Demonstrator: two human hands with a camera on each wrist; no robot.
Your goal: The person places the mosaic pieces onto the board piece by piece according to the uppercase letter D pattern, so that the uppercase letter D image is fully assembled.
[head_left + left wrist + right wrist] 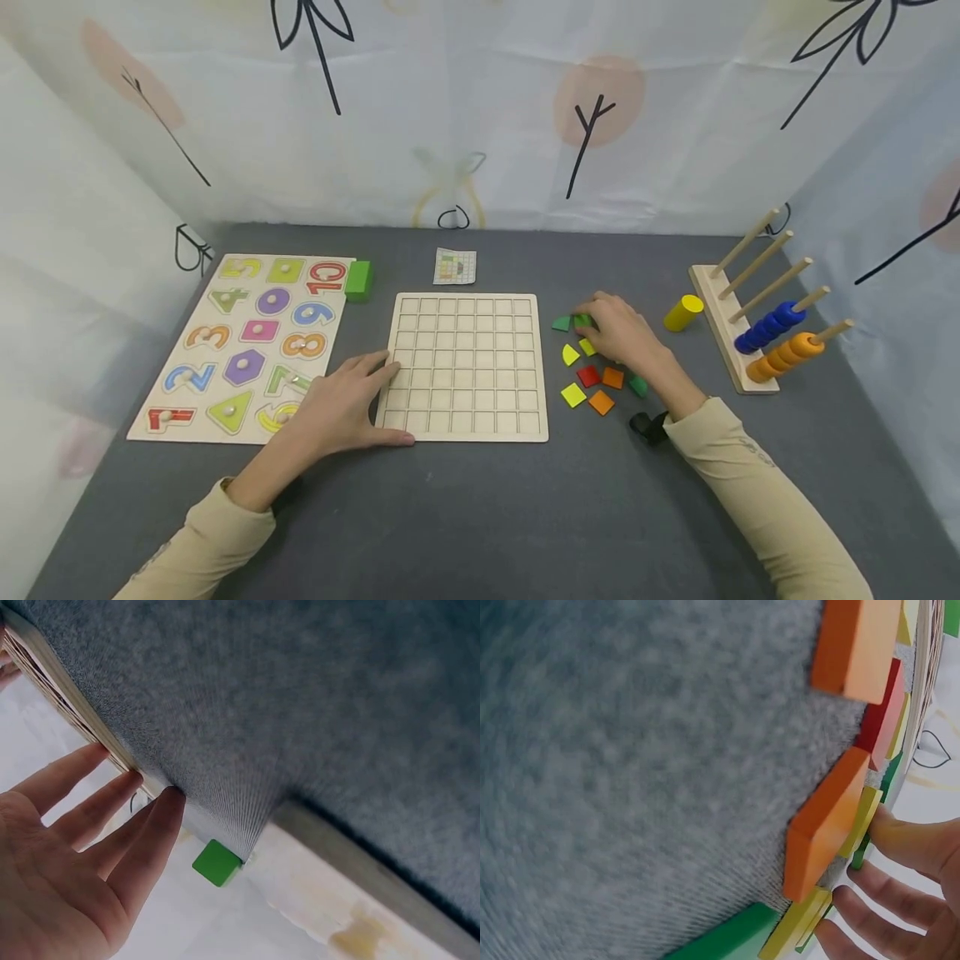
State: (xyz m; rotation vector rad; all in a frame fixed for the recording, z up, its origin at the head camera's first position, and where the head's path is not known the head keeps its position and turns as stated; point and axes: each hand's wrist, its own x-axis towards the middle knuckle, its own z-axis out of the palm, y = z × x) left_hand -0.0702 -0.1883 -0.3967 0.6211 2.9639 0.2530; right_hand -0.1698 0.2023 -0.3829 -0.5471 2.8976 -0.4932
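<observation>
A pale wooden board with a square grid lies flat on the table. At its left edge rests my left hand, fingers and thumb spread along the side. In the left wrist view, the fingertips of the left hand touch the board's edge. To the right of the board, my right hand pinches a small green tile between thumb and fingers. Around it lie yellow tiles, a red tile, orange tiles and other green tiles. The right wrist view shows an orange tile close by.
On the left lies a number and shape puzzle board, with a green block at its upper right corner. A small pattern card sits behind the grid. To the right stand a yellow cylinder and a peg stand with blue and orange rings.
</observation>
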